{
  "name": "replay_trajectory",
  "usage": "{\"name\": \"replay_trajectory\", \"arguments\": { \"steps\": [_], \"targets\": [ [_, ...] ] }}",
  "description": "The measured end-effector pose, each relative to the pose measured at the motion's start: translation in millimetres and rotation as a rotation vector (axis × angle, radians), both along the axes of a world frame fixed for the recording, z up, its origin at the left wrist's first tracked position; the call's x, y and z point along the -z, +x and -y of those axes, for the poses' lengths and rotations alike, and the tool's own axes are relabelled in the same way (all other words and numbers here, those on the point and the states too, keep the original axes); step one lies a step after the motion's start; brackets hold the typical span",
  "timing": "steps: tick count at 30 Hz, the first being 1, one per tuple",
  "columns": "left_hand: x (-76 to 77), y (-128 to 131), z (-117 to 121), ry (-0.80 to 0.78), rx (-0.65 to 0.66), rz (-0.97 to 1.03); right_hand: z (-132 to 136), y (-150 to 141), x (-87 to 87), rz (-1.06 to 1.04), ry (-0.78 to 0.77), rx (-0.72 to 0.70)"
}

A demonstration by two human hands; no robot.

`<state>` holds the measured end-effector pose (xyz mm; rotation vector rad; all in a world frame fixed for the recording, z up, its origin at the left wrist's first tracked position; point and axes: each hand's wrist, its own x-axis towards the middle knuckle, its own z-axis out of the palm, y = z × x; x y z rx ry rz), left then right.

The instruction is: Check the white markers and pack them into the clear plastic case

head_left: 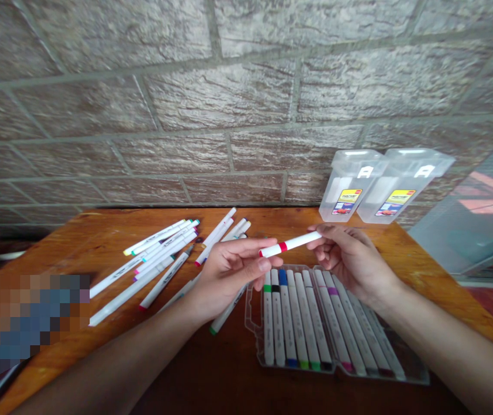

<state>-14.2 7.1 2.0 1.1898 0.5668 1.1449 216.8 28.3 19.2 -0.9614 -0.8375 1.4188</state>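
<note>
A white marker (pixel 298 240) with a red band and a red end is held level above the table, between my two hands. My left hand (pixel 233 268) has its thumb and fingers around the red end. At the other end, my right hand (pixel 345 253) pinches the white tip, its remaining fingers curled. Below the hands lies an open clear plastic marker case (pixel 253 311), with several white markers (pixel 300 323) standing side by side in both halves. Green, black, blue and purple bands show on some of them. My right forearm covers part of the case's right side.
Loose white markers (pixel 160 253) with coloured ends are scattered left of my left hand on the wooden table (pixel 112 230). Two clear plastic boxes (pixel 344 184) with labels stand at the back right, against the brick wall (pixel 238 86). A blurred patch covers the left edge.
</note>
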Motion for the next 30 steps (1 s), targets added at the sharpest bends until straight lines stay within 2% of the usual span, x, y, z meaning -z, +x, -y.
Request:
{"name": "replay_trajectory", "arguments": {
  "steps": [8, 14, 17, 22, 30],
  "targets": [
    [-2.1, 0.4, -0.6, -0.01, -0.051, 0.022, 1.4, 0.2, 1.3, 0.026, 0.027, 0.015],
    [-6.2, 2.3, -1.2, -0.075, -0.117, 0.019, 2.6, 0.1, 0.1, 0.062, 0.064, 0.034],
    [-4.7, 2.0, -2.4, -0.073, -0.164, -0.025, 2.7, -0.1, -0.2, 0.086, 0.089, 0.051],
    [-0.5, 2.2, -5.2, 0.015, -0.275, -0.175, 4.1, -1.2, -0.4, 0.121, 0.122, 0.068],
    [-0.6, 1.5, -6.7, 0.021, -0.287, -0.214, 6.4, -2.5, -1.5, 0.135, 0.141, 0.066]
  ]
}}
